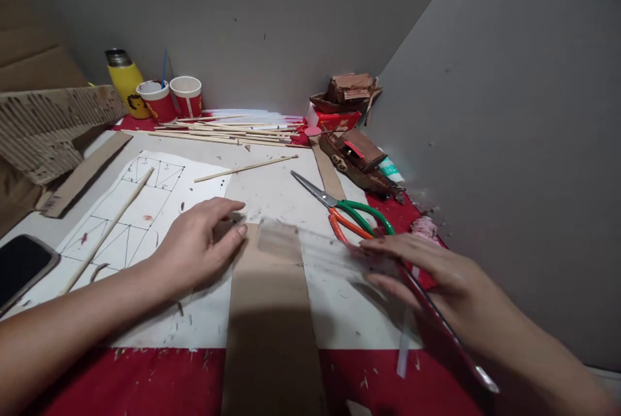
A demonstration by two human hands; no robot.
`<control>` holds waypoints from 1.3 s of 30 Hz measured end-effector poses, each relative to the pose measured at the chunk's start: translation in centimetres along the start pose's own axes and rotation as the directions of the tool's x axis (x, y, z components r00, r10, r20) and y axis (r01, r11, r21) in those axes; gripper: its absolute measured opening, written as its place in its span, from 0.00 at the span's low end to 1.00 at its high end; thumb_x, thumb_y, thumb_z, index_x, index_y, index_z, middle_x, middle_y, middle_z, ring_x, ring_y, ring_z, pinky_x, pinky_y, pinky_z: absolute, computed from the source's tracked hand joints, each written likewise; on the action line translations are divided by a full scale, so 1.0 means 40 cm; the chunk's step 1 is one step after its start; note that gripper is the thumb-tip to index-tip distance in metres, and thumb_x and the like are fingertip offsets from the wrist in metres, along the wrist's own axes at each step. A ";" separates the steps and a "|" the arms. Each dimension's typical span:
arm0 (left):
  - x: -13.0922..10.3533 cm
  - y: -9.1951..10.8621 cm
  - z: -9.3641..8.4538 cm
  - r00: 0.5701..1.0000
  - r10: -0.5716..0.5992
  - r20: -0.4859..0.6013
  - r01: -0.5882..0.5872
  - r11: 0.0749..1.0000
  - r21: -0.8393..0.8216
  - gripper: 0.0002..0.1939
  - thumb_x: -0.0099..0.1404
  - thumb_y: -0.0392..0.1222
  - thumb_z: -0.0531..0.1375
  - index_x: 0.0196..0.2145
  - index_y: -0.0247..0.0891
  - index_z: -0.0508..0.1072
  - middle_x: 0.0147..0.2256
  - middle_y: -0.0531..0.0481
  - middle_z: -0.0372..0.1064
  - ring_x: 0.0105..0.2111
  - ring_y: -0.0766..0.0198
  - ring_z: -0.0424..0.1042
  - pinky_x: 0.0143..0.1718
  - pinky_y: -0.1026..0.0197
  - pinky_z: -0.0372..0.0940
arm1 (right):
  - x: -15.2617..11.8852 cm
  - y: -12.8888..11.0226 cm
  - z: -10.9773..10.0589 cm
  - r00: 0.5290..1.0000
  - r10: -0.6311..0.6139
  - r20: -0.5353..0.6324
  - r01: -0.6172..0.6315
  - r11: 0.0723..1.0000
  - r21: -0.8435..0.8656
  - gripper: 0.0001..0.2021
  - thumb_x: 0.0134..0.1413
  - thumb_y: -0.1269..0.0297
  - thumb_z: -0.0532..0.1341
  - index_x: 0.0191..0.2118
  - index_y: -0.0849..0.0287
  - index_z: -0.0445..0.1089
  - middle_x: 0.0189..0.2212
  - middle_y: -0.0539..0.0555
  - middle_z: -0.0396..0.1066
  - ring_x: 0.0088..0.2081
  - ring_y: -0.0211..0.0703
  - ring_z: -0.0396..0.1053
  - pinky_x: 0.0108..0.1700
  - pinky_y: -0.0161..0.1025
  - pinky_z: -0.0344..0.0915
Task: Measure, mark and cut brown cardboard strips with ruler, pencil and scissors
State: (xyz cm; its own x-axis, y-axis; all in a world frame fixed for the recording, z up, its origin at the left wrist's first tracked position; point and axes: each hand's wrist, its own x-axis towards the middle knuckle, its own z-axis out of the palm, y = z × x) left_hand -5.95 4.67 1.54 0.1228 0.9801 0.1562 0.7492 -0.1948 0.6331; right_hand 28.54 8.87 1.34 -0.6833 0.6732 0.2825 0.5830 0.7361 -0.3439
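Observation:
My left hand [201, 241] rests near the top left edge of a brown cardboard strip [269, 293], thumb and forefinger apart, nothing between them. My right hand [436, 270] grips a clear, flat, ruler-like strip [315, 251], smeared by motion, reaching left over the cardboard. Under that hand lies a thin dark rod [449, 328] with a shiny tip; I cannot tell whether it is held too. Scissors [330, 202] with green and orange handles lie just beyond my right fingers, blades pointing away to the left.
A paper with line drawings [145, 209] lies left under a stick [109, 235], near a phone [24, 267]. Wooden sticks [233, 131], paper cups [187, 96] and a yellow bottle [127, 83] line the back. Brown model boats [361, 151] stand right, by the grey wall [509, 112].

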 end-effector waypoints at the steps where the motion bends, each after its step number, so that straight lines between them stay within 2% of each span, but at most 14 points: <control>1: 0.010 -0.009 0.003 0.998 -0.044 0.047 0.042 0.998 0.039 0.22 0.67 0.49 0.57 0.53 0.32 0.72 0.48 0.38 0.74 0.47 0.48 0.72 0.48 0.47 0.67 | 0.002 0.007 0.002 0.998 0.033 -0.044 -0.034 0.999 -0.014 0.15 0.63 0.61 0.62 0.54 0.51 0.69 0.45 0.55 0.77 0.42 0.48 0.77 0.44 0.43 0.74; 3: 0.018 -0.019 0.012 0.988 -0.063 0.142 0.049 0.994 0.095 0.27 0.63 0.51 0.61 0.55 0.32 0.71 0.49 0.37 0.72 0.49 0.46 0.69 0.50 0.45 0.64 | 0.007 0.012 0.019 0.993 0.074 -0.091 -0.077 0.997 -0.027 0.13 0.63 0.60 0.62 0.52 0.54 0.70 0.43 0.56 0.78 0.40 0.48 0.78 0.41 0.43 0.75; 5: 0.015 -0.020 0.018 0.977 -0.061 0.203 0.036 0.991 0.125 0.29 0.60 0.51 0.64 0.54 0.33 0.71 0.48 0.39 0.71 0.49 0.45 0.67 0.49 0.46 0.63 | 0.014 0.008 0.047 0.994 0.080 -0.074 -0.083 0.996 -0.035 0.13 0.62 0.61 0.62 0.51 0.57 0.71 0.43 0.58 0.78 0.41 0.49 0.78 0.42 0.43 0.75; 9: 0.005 -0.010 0.020 0.970 -0.107 0.218 0.094 0.993 0.067 0.21 0.55 0.49 0.67 0.44 0.37 0.72 0.42 0.43 0.69 0.46 0.46 0.65 0.46 0.48 0.61 | 0.024 -0.010 0.099 0.999 0.025 -0.036 -0.029 0.993 -0.112 0.14 0.62 0.61 0.61 0.50 0.63 0.71 0.44 0.63 0.77 0.44 0.53 0.77 0.44 0.47 0.76; 13: -0.005 -0.004 0.017 0.966 -0.157 0.206 0.168 0.985 -0.037 0.14 0.53 0.45 0.67 0.35 0.40 0.69 0.34 0.48 0.66 0.37 0.52 0.65 0.37 0.54 0.58 | 0.024 -0.016 0.116 0.998 -0.017 -0.055 0.009 0.988 -0.153 0.15 0.63 0.61 0.60 0.50 0.64 0.71 0.43 0.65 0.77 0.46 0.55 0.77 0.45 0.50 0.76; 17: -0.019 0.003 0.024 0.951 -0.173 0.257 0.235 0.943 -0.234 0.10 0.56 0.42 0.65 0.34 0.41 0.67 0.27 0.55 0.64 0.27 0.61 0.61 0.30 0.59 0.55 | 0.023 -0.015 0.120 1.000 0.019 -0.015 -0.021 0.987 -0.159 0.16 0.63 0.61 0.60 0.52 0.64 0.71 0.44 0.65 0.76 0.47 0.58 0.76 0.45 0.53 0.76; 21: -0.021 0.014 0.034 0.941 -0.168 0.294 0.302 0.811 -0.502 0.12 0.59 0.46 0.64 0.38 0.41 0.66 0.26 0.57 0.63 0.25 0.65 0.63 0.28 0.61 0.59 | 0.025 -0.018 0.117 0.998 0.057 -0.010 -0.058 0.986 -0.156 0.17 0.62 0.60 0.61 0.53 0.64 0.71 0.46 0.66 0.76 0.48 0.58 0.76 0.47 0.53 0.75; 24: -0.007 0.020 0.024 0.946 -0.216 0.243 0.324 0.699 -0.638 0.18 0.60 0.50 0.65 0.42 0.40 0.66 0.27 0.58 0.63 0.23 0.67 0.65 0.26 0.62 0.62 | 0.028 -0.018 0.108 0.996 0.089 -0.004 -0.089 0.986 -0.141 0.18 0.62 0.60 0.61 0.53 0.63 0.71 0.46 0.65 0.76 0.47 0.56 0.76 0.47 0.51 0.74; 27: 0.008 0.024 -0.009 0.957 -0.257 0.137 0.276 0.652 -0.707 0.18 0.58 0.50 0.68 0.39 0.38 0.70 0.25 0.57 0.63 0.22 0.69 0.62 0.25 0.65 0.61 | 0.034 -0.019 0.100 0.993 0.118 -0.017 -0.119 0.988 -0.096 0.17 0.61 0.60 0.61 0.52 0.63 0.73 0.47 0.66 0.76 0.46 0.56 0.76 0.46 0.51 0.74; 28: 0.009 0.027 -0.022 0.960 -0.262 0.101 0.252 0.646 -0.720 0.18 0.57 0.50 0.69 0.38 0.37 0.71 0.25 0.57 0.64 0.22 0.70 0.62 0.25 0.66 0.60 | 0.037 -0.021 0.098 0.991 0.125 -0.044 -0.127 0.991 -0.048 0.17 0.60 0.60 0.61 0.52 0.62 0.73 0.47 0.66 0.76 0.47 0.57 0.75 0.47 0.52 0.73; 30: 0.005 0.039 -0.044 0.964 -0.264 0.044 0.209 0.639 -0.740 0.18 0.56 0.48 0.71 0.38 0.36 0.73 0.25 0.56 0.66 0.23 0.70 0.62 0.26 0.66 0.60 | 0.042 -0.033 0.094 0.978 0.172 -0.118 -0.152 0.975 0.163 0.17 0.59 0.58 0.62 0.50 0.62 0.75 0.46 0.66 0.77 0.49 0.58 0.74 0.51 0.54 0.70; 33: -0.016 0.073 -0.053 0.969 -0.247 0.015 0.171 0.624 -0.763 0.17 0.54 0.47 0.73 0.38 0.36 0.76 0.25 0.55 0.68 0.24 0.69 0.63 0.26 0.66 0.60 | 0.041 -0.069 0.090 0.953 0.274 -0.128 -0.182 0.857 0.483 0.18 0.62 0.53 0.60 0.47 0.61 0.76 0.42 0.63 0.78 0.44 0.54 0.76 0.47 0.51 0.71; 35: -0.030 0.102 -0.043 0.973 -0.232 0.019 0.161 0.611 -0.775 0.17 0.53 0.47 0.73 0.37 0.36 0.77 0.24 0.54 0.69 0.24 0.69 0.63 0.26 0.66 0.60 | 0.034 -0.099 0.090 0.948 0.319 -0.023 -0.229 0.726 0.649 0.20 0.62 0.48 0.59 0.44 0.61 0.76 0.34 0.59 0.78 0.34 0.48 0.76 0.37 0.43 0.72; 39: -0.043 0.152 -0.009 0.974 -0.226 0.023 0.155 0.587 -0.794 0.17 0.52 0.47 0.74 0.36 0.36 0.78 0.25 0.54 0.70 0.24 0.69 0.64 0.26 0.66 0.60 | 0.020 -0.139 0.095 0.921 0.285 0.264 -0.349 0.311 0.884 0.21 0.51 0.44 0.67 0.37 0.60 0.76 0.21 0.48 0.69 0.20 0.35 0.65 0.22 0.33 0.61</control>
State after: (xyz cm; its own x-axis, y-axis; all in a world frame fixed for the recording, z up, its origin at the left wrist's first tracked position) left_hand -1.83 1.78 5.38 -0.0341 0.9994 -0.0084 -0.0581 0.0064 0.9983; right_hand 23.08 5.03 0.07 -0.5792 0.8118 -0.0740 0.0320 -0.0681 -0.9972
